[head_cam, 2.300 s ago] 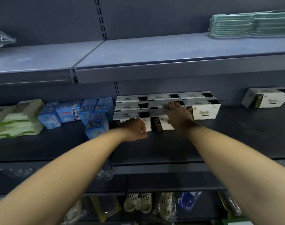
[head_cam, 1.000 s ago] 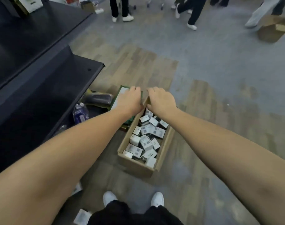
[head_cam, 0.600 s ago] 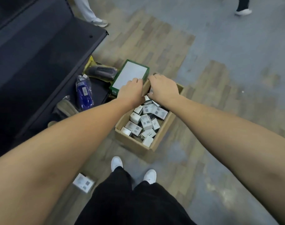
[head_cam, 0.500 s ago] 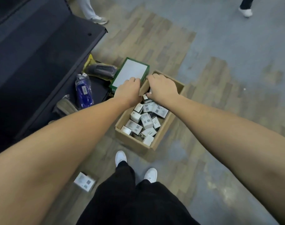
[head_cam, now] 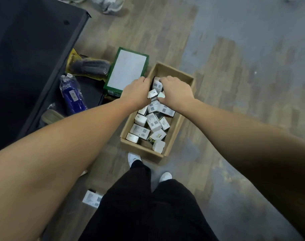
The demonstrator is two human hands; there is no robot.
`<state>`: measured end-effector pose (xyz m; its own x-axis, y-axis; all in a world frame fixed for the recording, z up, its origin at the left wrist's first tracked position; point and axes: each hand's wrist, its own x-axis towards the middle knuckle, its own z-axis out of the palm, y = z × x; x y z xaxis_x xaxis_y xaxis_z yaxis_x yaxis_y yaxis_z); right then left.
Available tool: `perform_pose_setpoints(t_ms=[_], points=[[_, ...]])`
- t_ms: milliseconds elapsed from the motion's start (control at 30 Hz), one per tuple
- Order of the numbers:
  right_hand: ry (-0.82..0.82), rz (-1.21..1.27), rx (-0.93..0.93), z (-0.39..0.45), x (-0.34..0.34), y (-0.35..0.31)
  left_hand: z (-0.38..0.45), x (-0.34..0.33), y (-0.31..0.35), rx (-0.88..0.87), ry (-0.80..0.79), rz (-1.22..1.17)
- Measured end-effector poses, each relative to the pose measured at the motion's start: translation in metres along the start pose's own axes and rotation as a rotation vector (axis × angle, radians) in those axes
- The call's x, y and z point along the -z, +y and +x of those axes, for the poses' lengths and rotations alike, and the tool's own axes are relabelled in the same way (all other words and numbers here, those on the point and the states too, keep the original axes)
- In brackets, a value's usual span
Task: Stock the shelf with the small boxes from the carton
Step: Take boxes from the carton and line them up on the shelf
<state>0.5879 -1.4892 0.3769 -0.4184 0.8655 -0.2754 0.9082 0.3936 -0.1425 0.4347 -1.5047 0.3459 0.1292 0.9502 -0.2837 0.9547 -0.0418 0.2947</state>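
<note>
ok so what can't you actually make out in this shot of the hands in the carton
- Head view: fingertips of left hand and right hand curl out of sight, so what each grips is unclear.
- Print on the small boxes is too small.
- Far end of the carton floor is covered by both hands.
- Stray box on the floor is partly hidden by the trouser leg.

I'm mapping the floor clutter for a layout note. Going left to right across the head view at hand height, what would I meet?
Blue bottle → green-edged box → left hand → right hand → far wall of the carton.
</note>
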Motion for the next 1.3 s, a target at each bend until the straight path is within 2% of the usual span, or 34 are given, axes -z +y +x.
perform_pose_setpoints(t_ms=[167, 500, 667, 833, 967, 1167, 1300], points=[[-0.054, 0.041, -0.077, 0.023, -0.025, 0.008, 0.032, -0.016, -0.016, -0.07, -0.06, -0.008], [-0.181, 0.078, -0.054, 0.062, -0.126, 0.043, 0.07, -0.1, -0.031, -0.016, -0.238, 0.007], [-0.339, 0.034, 0.023, 0.077, -0.22, 0.068, 0.084, -0.199, -0.044, 0.049, -0.331, -0.072], [-0.584, -0.05, 0.161, 0.079, -0.339, 0.09, 0.083, -0.337, -0.057, 0.123, -0.546, -0.13], [-0.77, -0.064, 0.137, 0.08, -0.425, 0.101, 0.075, -0.428, -0.06, 0.196, -0.721, -0.196], [-0.944, -0.109, 0.039, 0.084, -0.515, 0.099, 0.078, -0.514, -0.063, 0.297, -0.953, -0.282], [-0.963, -0.105, 0.018, 0.087, -0.545, 0.094, 0.077, -0.546, -0.068, 0.35, -0.956, -0.325]])
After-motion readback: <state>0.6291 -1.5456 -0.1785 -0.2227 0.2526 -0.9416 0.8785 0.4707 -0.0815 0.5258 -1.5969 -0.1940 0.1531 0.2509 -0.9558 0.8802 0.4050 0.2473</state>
